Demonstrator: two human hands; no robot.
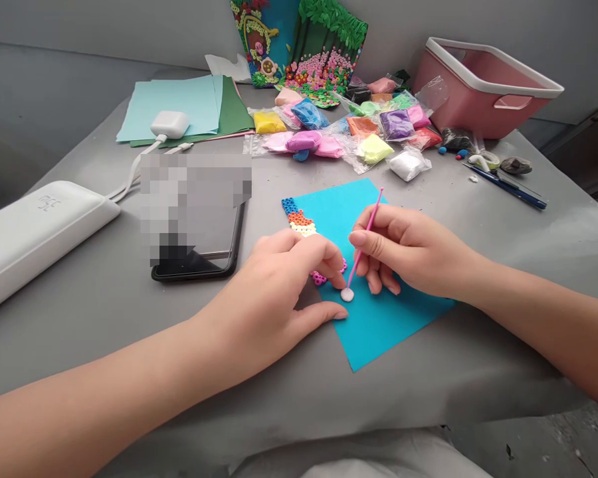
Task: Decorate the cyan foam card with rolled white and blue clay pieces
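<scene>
A blue sheet [379, 318] lies on the grey table [129, 305] with rows of small clay rings [299, 218] in blue, orange, cream and pink along its left edge. My right hand [408, 249] grips a thin pink modelling stick [366, 232], its tip on a small pale pink clay disc [347, 294] on the sheet. My left hand [279, 292] rests on the sheet's left edge, its fingertips beside the disc and over the pink rings; it holds nothing that I can see.
Several bags of coloured clay [349, 126] lie behind the sheet, with a finished clay picture [303, 46] and a pink bin [483, 86] at the back. A phone [204, 259], a white power bank [34, 232], a charger [169, 123], paper sheets [179, 99] and blue tools [508, 186] surround them.
</scene>
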